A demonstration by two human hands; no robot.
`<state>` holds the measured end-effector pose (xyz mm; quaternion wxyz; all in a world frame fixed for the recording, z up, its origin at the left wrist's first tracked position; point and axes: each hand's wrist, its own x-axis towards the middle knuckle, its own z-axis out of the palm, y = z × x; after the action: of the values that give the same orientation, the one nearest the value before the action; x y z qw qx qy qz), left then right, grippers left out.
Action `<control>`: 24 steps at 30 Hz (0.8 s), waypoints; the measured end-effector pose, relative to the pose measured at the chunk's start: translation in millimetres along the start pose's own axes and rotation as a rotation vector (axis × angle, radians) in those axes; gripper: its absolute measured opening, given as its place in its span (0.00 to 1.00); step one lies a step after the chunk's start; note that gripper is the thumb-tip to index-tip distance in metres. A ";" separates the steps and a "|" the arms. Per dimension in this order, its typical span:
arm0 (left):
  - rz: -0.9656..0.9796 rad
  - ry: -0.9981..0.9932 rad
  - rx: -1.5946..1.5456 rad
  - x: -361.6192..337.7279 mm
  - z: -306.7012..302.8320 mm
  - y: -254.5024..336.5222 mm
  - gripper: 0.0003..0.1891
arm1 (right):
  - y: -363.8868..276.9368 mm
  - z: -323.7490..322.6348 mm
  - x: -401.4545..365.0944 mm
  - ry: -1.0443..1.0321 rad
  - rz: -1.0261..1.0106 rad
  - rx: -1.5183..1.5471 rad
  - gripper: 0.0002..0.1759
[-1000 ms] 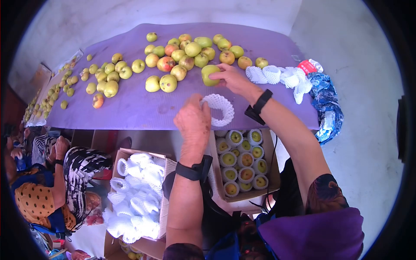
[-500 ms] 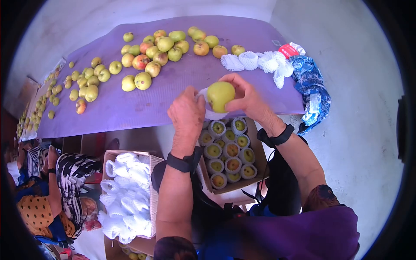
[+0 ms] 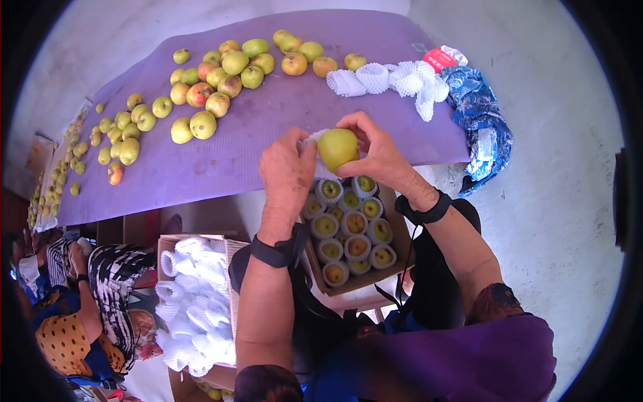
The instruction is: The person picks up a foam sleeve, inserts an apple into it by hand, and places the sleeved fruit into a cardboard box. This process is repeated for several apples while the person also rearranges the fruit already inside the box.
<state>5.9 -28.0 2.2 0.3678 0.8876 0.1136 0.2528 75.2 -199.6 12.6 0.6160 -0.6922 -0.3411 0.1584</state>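
A yellow-green apple [image 3: 337, 149] is gripped by my right hand [image 3: 375, 155], thumb below and fingers above. My left hand [image 3: 288, 167] pinches a white foam net sleeve [image 3: 313, 139] at the apple's left side; part of the sleeve is hidden behind the hand and the apple. Just below both hands stands a cardboard box [image 3: 400, 231] filled with apples in white foam sleeves [image 3: 357, 248]. On the table beyond, loose apples [image 3: 218, 80] lie in clusters, some with red or brown patches.
The purple-covered table [image 3: 268, 147] spans the front. Foam sleeves [image 3: 388, 79] and blue patterned cloth [image 3: 472, 107] lie at its right end. A carton of white foam sleeves [image 3: 194, 301] stands at my left. Another person in a polka-dot top [image 3: 63, 342] sits further left.
The apple and both hands stay close together, with the right hand's fingers shifted slightly around the fruit. The view has tilted a little, so the table appears higher and further left.
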 end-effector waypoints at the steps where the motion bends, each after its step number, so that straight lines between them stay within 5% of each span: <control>1: -0.001 -0.005 -0.001 0.7 1.5 -1.0 0.10 | -1.2 1.3 -1.3 0.009 -0.006 -0.025 0.35; 3: -0.073 -0.011 -0.253 2.3 4.2 -3.2 0.10 | -1.1 2.0 -3.5 0.023 -0.009 -0.051 0.34; 16: -0.188 -0.313 -0.494 -5.3 -12.3 7.3 0.14 | -8.2 1.3 -11.1 0.143 -0.148 -0.369 0.34; 24: -0.230 -0.424 -0.413 -6.4 -19.1 13.3 0.31 | -8.8 1.6 -11.6 0.039 -0.363 -0.529 0.32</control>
<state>-9.5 -28.5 20.8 0.5820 0.8084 0.0805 0.0366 63.4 -206.0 18.4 0.4393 -0.7590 -0.4767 -0.0615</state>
